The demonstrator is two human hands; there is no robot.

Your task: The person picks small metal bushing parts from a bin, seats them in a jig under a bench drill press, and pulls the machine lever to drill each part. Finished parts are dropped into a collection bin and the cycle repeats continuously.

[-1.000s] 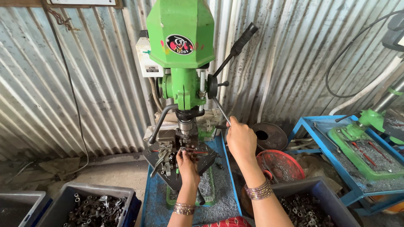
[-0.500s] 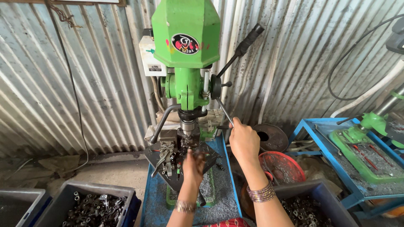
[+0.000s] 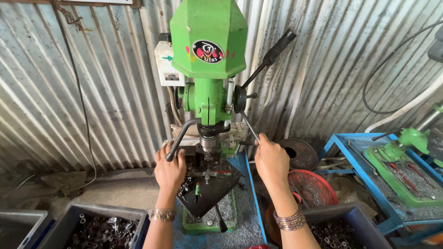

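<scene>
- My right hand (image 3: pixel 271 159) closes its fingers around the green drill press's (image 3: pixel 208 41) feed handle (image 3: pixel 250 129), ready to lever.
- My left hand (image 3: pixel 170 171) rests open-fingered on the black drill table (image 3: pixel 210 189), steadying the work.

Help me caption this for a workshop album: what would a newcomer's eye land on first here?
The bright green drill press stands at centre against the corrugated metal wall. Below it, the right hand grips a feed lever, and the left hand rests on the black work table beneath the chuck. Dark bins of small metal parts sit at lower left and lower right.
</scene>
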